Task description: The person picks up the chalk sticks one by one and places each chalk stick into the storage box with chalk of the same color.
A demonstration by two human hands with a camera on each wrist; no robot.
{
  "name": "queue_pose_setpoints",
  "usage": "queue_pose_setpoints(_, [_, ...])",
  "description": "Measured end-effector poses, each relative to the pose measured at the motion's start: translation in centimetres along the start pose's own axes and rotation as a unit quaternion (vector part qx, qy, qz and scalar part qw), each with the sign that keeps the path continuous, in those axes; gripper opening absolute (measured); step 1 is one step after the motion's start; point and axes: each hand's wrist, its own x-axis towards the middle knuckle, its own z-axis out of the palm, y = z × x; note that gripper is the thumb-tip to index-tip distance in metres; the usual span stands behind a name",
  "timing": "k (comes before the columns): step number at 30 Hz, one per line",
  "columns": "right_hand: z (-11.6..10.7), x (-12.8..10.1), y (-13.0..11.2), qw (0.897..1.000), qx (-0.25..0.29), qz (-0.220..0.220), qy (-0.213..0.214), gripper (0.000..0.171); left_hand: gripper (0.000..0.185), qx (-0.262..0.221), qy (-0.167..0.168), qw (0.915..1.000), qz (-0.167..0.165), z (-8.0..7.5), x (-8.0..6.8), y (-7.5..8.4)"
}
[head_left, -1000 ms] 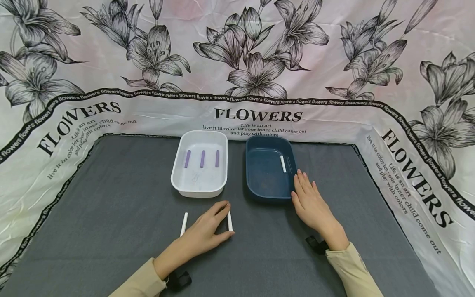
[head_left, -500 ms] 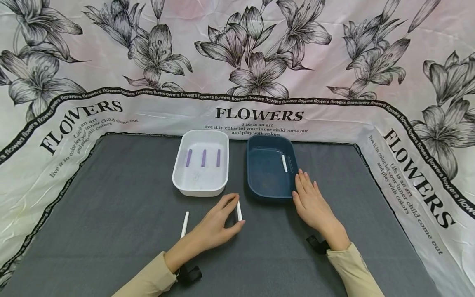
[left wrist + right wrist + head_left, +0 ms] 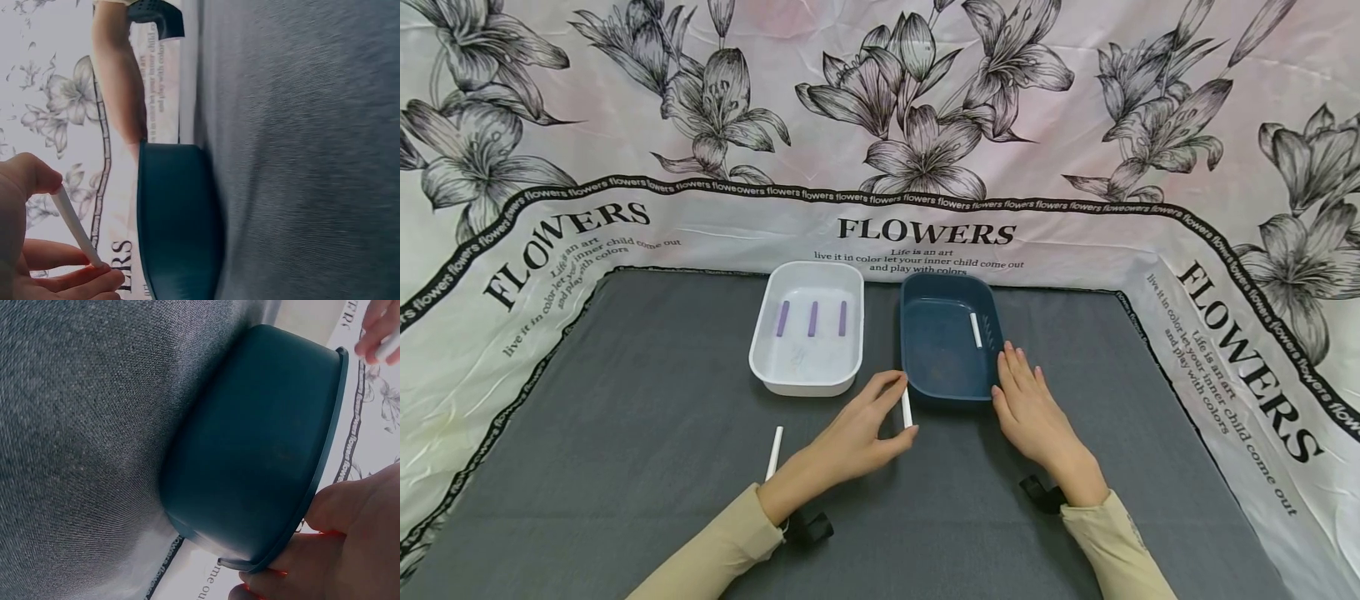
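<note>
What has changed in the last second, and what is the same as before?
The left hand, pinching a white stick, carried it from the mat up and right, to the blue tray. Unchanged: the right hand against that tray's side, the other white stick on the mat, the white tray with three purple sticks.

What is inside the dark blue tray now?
Inside the dark blue tray, one white stick lies near its right wall. The rest of its floor looks bare; the strip behind its near wall is hidden.
</note>
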Motion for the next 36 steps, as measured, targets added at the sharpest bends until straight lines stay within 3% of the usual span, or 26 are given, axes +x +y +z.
queue_pose_setpoints(21, [-0.2,0.3,0.3,1.000,0.002,-0.001,-0.003,0.058,0.066,0.029,-0.008,0.9995,-0.003,-1.1,6.4,0.5])
queue_pose_setpoints(36, [-0.2,0.4,0.3,1.000,0.002,-0.004,-0.001,0.058,0.069,0.066,-0.075,0.9943,-0.038,-3.0,11.3,0.8])
